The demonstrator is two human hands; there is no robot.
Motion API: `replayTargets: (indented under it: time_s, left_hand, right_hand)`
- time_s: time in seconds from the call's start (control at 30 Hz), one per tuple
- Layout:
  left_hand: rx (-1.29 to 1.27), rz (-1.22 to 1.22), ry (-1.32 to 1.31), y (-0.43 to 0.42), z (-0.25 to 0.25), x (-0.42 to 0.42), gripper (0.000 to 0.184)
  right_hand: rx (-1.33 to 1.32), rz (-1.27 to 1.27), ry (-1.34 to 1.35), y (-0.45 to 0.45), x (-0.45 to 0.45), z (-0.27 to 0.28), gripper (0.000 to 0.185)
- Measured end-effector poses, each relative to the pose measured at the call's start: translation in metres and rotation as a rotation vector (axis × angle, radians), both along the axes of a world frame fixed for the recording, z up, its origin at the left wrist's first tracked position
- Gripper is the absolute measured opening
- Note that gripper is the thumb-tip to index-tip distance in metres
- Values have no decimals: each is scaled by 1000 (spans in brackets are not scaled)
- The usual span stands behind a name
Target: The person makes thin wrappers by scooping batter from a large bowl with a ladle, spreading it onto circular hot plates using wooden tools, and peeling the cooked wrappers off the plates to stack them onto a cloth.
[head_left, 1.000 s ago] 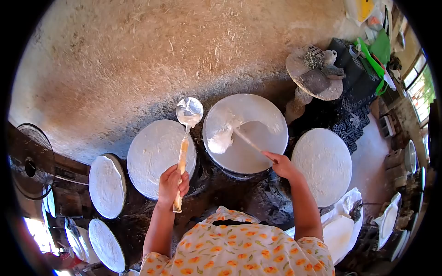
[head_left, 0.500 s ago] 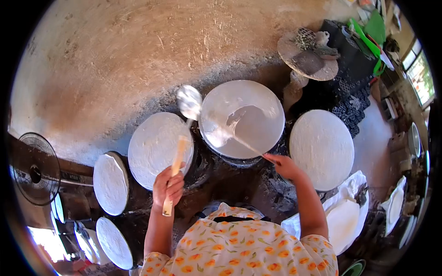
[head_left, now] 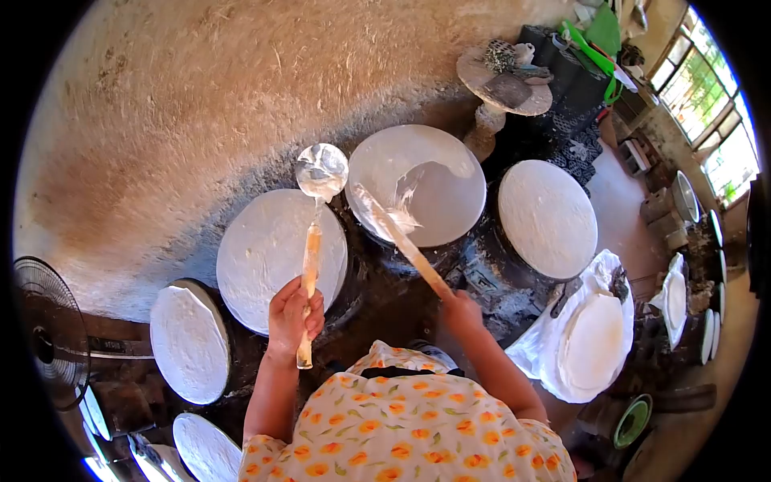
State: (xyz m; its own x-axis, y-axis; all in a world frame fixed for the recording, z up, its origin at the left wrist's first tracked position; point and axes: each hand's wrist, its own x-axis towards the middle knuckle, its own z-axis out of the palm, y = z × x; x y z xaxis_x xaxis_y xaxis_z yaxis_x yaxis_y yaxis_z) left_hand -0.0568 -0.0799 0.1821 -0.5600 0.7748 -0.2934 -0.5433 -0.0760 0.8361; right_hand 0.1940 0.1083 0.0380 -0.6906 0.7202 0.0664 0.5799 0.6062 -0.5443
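Observation:
My left hand is wrapped round the wooden handle of a ladle, whose shiny round metal bowl points away from me and is smeared with white. In my right hand is a long flat wooden stick, its far end over the near left part of a large round white pan. White wet material covers part of the pan's inside, with an irregular edge. To the left lies a round white-topped drum, just beyond my left hand.
Another white-topped round drum stands right of the pan. A round white stack on white sheeting lies nearer right. Further left are a white disc and a fan. A rough wall rises behind.
The view has shifted to the right. The stick in my right hand has swung, its blurred far end now clear over the pan. The ladle, blurred before, is steadier, upright beside the pan.

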Motion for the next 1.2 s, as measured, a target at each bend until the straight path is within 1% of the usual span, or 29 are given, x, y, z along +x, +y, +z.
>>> replayTargets:
  time_s: [0.07, 0.1, 0.13, 0.17, 0.2, 0.23, 0.27, 0.33, 0.37, 0.43, 0.5, 0.53, 0.57, 0.63, 0.73, 0.77, 0.83, 0.87, 0.93, 0.97, 1.03, 1.07, 1.1, 1.13, 1.17, 1.2]
  left_hand:
    - [-26, -1, 19, -15, -4, -7, 25]
    - [-55, -23, 59, -22, -6, -11, 22]
    - [-88, -44, 99, -28, -9, -14, 20]
    - [-81, -48, 90, -34, -12, -16, 20]
    - [-82, -72, 101, -39, -16, -18, 21]
    - [-84, -98, 112, -43, -19, -19, 23]
    - [-81, -102, 109, -45, -22, -19, 23]
    - [-61, -136, 91, -47, -27, -19, 22]
    - [-58, -141, 93, -47, -27, -19, 22]
    - [-48, -150, 87, -46, -27, -19, 21]
    - [-63, -145, 98, -42, -20, -18, 18]
    - [-77, -130, 108, -40, -18, -18, 20]
    - [-75, -132, 105, -39, -18, -18, 20]
    - [-90, -133, 102, -36, -19, -19, 21]
    - [-104, -163, 125, -29, -25, -19, 21]
    - [-103, -169, 125, -25, -24, -17, 21]
    - [-111, -192, 126, -18, -23, -15, 21]
    - [-110, -196, 130, -14, -23, -15, 21]
    - [-102, -201, 100, -8, -25, -14, 19]
    - [-102, -203, 104, -4, -24, -13, 19]
    - [-107, -203, 118, 2, -20, -12, 18]
    - [-111, -205, 121, 6, -16, -10, 18]
    - [-123, -179, 130, 10, -11, -6, 17]
    - [-135, -151, 138, 14, -8, -4, 20]
    - [-140, -151, 140, 16, -9, -4, 20]
    - [-135, -152, 141, 16, -11, -5, 20]
  right_hand:
    - [40, -94, -340, -9, 27, 19, 63]
    - [50, -99, -348, -9, 39, 16, 63]
    - [26, -174, -455, -9, 52, 7, 64]
    - [0, -251, -560, -13, 53, 16, 65]
    - [-36, -280, -538, -19, 51, 24, 43]
    - [-33, -286, -543, -22, 36, 26, 43]
    - [-257, -399, -434, -25, 17, 28, 50]
    - [-341, -332, -306, -41, -13, 18, 59]
    - [-202, -157, -294, -49, -26, 12, 60]
    - [-506, -321, -277, -54, -39, 24, 62]
    - [-237, -202, -392, -56, -14, 17, 65]
    - [-100, -139, -450, -55, -1, 15, 67]
    - [-99, -142, -453, -54, 16, 14, 67]
    - [-47, -209, -507, -50, 48, 13, 57]
    - [4, -276, -482, -41, 58, 19, 59]
    - [4, -282, -482, -33, 58, 12, 59]
    - [1, -398, -356, -11, 54, -9, 59]
    - [1, -403, -352, -5, 51, -10, 59]
    - [-212, -447, 45, 2, 42, -13, 55]
    - [-212, -448, 49, -2, 43, -13, 55]
    - [-294, -257, 80, -24, 54, -16, 52]
    - [-297, -259, 83, -32, 64, -15, 52]
    - [-222, -211, -65, -39, 79, -14, 53]
    - [-146, -162, -213, -39, 89, -13, 55]
    - [-150, -161, -211, -32, 94, -10, 55]
    - [-114, -216, -261, -22, 99, -8, 55]
